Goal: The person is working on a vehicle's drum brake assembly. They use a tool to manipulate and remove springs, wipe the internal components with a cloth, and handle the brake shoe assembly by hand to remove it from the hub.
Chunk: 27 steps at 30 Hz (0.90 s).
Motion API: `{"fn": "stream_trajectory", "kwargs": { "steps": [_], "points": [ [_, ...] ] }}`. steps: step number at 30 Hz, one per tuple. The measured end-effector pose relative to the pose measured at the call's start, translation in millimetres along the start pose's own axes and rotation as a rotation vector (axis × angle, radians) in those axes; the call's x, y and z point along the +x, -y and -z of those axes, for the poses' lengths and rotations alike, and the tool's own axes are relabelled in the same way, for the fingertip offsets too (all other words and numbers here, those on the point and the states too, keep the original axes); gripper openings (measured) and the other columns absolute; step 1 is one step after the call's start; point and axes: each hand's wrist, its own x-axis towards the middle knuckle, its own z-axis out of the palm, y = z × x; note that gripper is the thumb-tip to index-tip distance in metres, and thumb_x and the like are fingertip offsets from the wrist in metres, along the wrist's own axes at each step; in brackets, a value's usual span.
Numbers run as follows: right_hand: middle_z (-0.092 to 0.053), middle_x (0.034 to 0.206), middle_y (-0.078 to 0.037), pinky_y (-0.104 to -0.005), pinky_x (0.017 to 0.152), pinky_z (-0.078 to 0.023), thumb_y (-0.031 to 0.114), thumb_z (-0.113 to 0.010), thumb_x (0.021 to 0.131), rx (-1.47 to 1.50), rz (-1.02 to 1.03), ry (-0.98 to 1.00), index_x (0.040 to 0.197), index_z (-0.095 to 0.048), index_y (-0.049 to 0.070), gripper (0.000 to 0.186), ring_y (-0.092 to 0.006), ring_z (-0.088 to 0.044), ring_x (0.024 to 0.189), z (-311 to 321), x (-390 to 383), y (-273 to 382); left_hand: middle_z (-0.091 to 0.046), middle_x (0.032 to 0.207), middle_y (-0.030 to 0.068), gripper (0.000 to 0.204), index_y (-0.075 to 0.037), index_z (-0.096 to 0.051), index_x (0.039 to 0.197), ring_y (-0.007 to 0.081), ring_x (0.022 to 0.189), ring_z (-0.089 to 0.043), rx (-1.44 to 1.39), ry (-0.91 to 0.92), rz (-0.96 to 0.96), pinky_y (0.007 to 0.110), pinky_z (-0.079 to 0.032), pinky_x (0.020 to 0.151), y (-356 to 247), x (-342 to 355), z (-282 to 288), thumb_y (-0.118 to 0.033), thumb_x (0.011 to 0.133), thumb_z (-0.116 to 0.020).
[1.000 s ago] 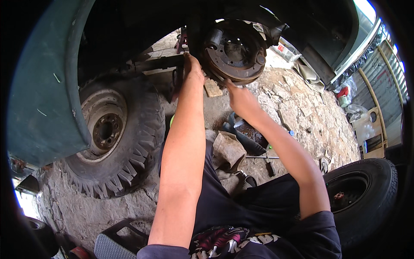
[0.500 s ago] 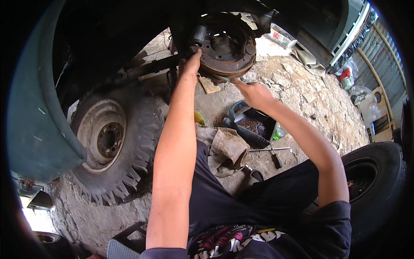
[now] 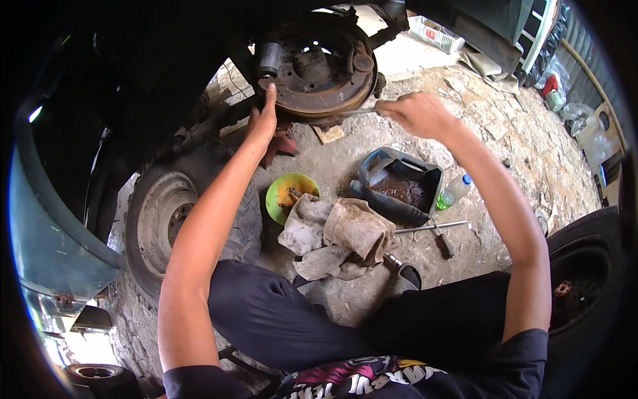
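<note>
A rusty brake assembly [image 3: 342, 90] with a dark cylinder [image 3: 269, 56] at its upper left hangs under the dark vehicle body. My left hand [image 3: 264, 120] is at its lower left edge, thumb on the brake shoe [image 3: 292, 91] just below the cylinder and fingers curled out of sight, gripping that edge. My right hand [image 3: 415, 113] is closed on a thin metal tool [image 3: 359, 111], which reaches leftward along the underside of the assembly, its far end hard to make out.
A green bowl [image 3: 279, 186], dirty cloths [image 3: 355, 226], black container [image 3: 399, 209], bottle [image 3: 452, 194], metal bar [image 3: 445, 224] and screwdriver [image 3: 446, 249] lie on the rough floor. Treaded wheel [image 3: 149, 233] at left, another tire [image 3: 585, 226] at right, white crate [image 3: 435, 33] beyond.
The view has shifted, bringing the bowl fully into sight and the brake assembly leftward. My right hand and the tool have moved rightward from under the assembly's middle; my left hand stays at its left side.
</note>
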Motion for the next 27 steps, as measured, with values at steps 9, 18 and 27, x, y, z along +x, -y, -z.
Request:
{"fn": "stream_trajectory", "kwargs": {
  "steps": [9,18,27],
  "points": [
    [-0.071,0.089,-0.014,-0.0476,0.083,-0.052,0.028,-0.053,0.096,-0.051,-0.048,-0.07,0.115,-0.068,0.02,0.026,-0.0355,-0.067,0.087,24,7,14,-0.064,0.105,0.0154,0.105,0.005,-0.036,0.134,0.0185,0.067,-0.068,-0.277,0.232,0.132,0.028,-0.055,0.055,-18,-38,-10,-0.085,0.08,-0.039],
    [-0.071,0.094,-0.015,-0.0477,0.085,-0.052,0.034,-0.052,0.097,0.123,-0.07,-0.055,0.116,-0.068,0.019,0.029,-0.0373,-0.066,0.089,8,0,-15,-0.063,0.103,0.01,0.093,-0.005,-0.047,0.13,0.0155,0.085,-0.064,-0.26,0.421,0.174,0.03,-0.052,0.071,-32,-57,-1,-0.084,0.083,-0.035],
    [-0.07,0.091,-0.017,-0.0471,0.082,-0.051,0.029,-0.053,0.097,0.174,-0.016,-0.061,0.112,-0.068,0.009,0.029,-0.0389,-0.065,0.089,1,20,28,-0.061,0.113,0.0109,0.093,-0.006,-0.039,0.139,0.0165,0.081,-0.067,-0.257,0.429,0.202,0.029,-0.053,0.065,-29,-54,6,-0.081,0.084,-0.038]
  ]
}}
